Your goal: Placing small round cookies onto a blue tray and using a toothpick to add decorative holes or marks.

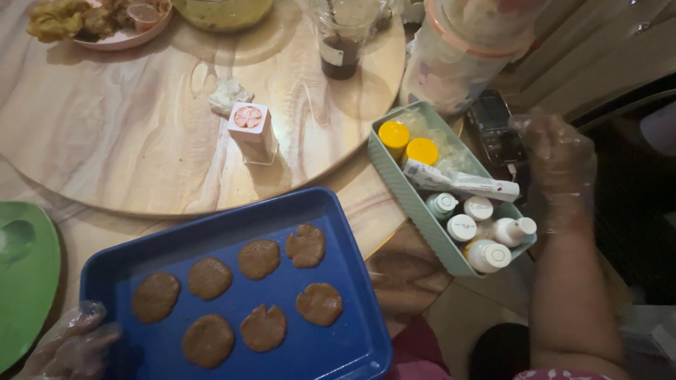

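Seven brown patties [260, 259] lie flat on blue tray [338, 345], near surface [127, 141] edge | left hand [70, 345], clear-gloved, fingers curled loosely against tray's near-left corner | right hand [560, 172], clear-gloved, fingers spread wide, holding nothing, just beside green bin [415, 204] of small bottles | white box [252, 130] upright beyond tray
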